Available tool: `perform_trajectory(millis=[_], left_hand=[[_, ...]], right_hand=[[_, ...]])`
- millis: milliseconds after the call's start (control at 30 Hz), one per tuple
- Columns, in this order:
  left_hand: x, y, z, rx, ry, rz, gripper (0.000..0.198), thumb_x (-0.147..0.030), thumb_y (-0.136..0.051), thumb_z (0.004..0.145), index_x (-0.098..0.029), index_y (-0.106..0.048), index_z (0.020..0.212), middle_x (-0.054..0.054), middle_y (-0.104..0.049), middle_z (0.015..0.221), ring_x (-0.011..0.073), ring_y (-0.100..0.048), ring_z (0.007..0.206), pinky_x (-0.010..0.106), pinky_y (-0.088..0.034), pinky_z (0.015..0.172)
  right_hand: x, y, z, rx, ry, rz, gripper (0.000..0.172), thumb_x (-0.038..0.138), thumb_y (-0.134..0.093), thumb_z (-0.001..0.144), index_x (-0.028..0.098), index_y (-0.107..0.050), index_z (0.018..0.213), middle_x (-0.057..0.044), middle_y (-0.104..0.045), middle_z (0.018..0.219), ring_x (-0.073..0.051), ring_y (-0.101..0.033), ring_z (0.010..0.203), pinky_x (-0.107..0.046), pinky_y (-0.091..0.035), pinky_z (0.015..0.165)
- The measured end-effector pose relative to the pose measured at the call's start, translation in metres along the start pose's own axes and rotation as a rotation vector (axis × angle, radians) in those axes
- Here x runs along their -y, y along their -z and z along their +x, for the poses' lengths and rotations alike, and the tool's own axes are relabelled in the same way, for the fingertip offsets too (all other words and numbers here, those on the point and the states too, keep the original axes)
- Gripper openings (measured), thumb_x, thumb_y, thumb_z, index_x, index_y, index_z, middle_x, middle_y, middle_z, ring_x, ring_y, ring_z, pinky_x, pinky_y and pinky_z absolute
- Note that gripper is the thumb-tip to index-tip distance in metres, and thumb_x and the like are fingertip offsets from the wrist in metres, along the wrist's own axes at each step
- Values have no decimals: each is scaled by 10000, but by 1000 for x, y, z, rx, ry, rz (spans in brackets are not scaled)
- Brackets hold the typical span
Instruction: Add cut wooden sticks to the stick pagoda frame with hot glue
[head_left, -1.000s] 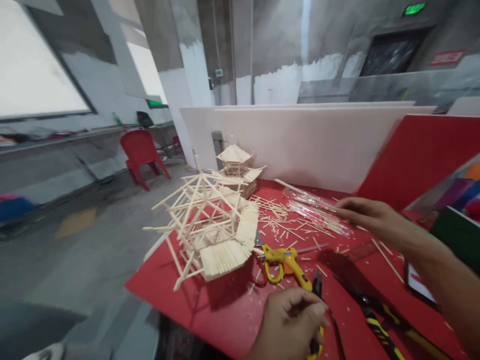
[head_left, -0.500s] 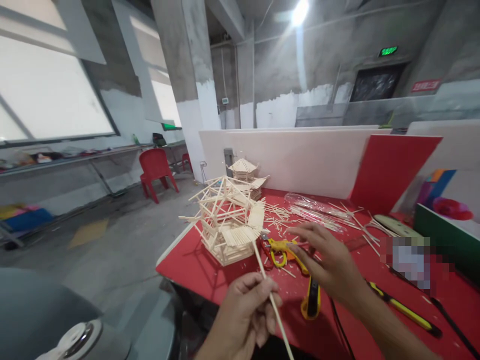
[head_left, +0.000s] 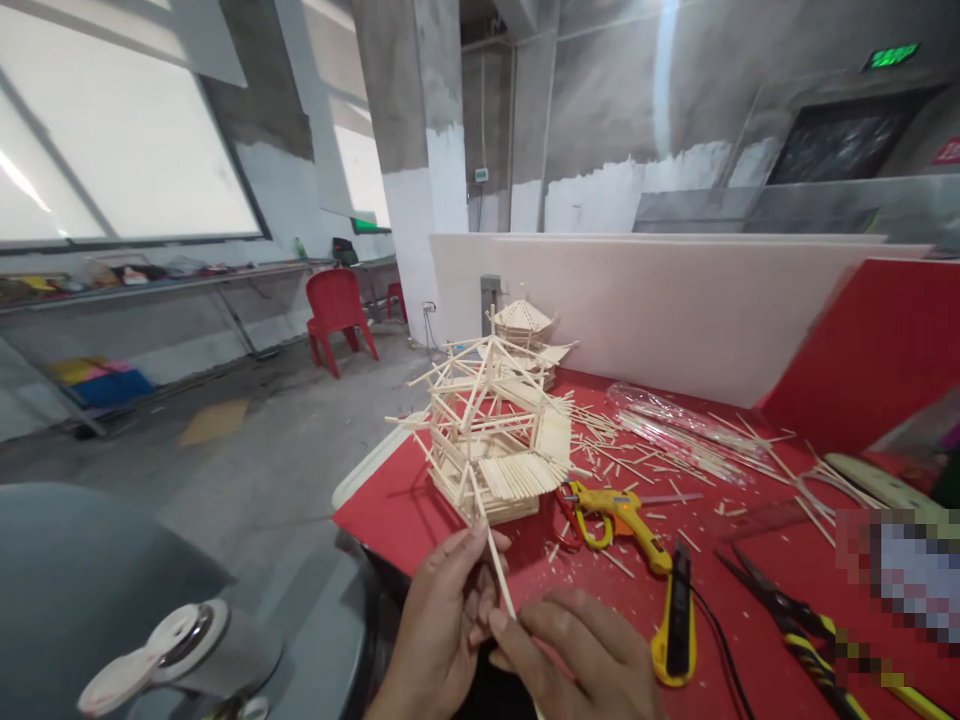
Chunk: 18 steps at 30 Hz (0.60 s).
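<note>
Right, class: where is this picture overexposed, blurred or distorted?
Head view: windows blown out white; a glare streak near the top; red board at right motion-smeared; one patch pixelated; stick model and the thin stick in the left hand sharp.

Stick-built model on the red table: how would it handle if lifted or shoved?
Probably very light: the stick-built model is an open lattice of thin wooden sticks. Likely fragile: bare stick ends jut out all round and could snap. It sits near the red table's edge, so a shove might slide it off.
</note>
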<state>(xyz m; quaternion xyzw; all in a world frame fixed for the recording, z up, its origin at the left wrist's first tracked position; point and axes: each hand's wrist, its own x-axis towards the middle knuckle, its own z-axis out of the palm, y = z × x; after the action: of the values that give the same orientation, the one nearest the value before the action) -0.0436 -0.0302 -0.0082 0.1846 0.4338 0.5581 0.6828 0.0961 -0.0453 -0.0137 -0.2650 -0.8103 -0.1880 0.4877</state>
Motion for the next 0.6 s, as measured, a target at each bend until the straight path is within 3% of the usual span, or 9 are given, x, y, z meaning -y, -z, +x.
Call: perform_trajectory(millis=[200, 600], left_hand=[[-1, 6, 21, 10, -67, 43, 326, -390, -766, 742, -161, -560, 636, -76, -461, 437, 11, -232, 348, 144, -143, 338], [-6, 3, 24, -5, -73, 57, 316, -412, -765, 728, -159, -585, 666, -64, -500, 507, 14, -241, 366, 154, -155, 346]], right_hand=[[-7, -11, -5, -12, -19, -29, 63, 167, -696, 858, 190, -715, 913, 0, -708, 700, -111, -670, 638, -209, -561, 629], [-5, -17, -1, -24, -68, 12, 48, 174, -692, 856, 169, -696, 903, -3, -678, 693, -97, -636, 617, -194, -522, 587]])
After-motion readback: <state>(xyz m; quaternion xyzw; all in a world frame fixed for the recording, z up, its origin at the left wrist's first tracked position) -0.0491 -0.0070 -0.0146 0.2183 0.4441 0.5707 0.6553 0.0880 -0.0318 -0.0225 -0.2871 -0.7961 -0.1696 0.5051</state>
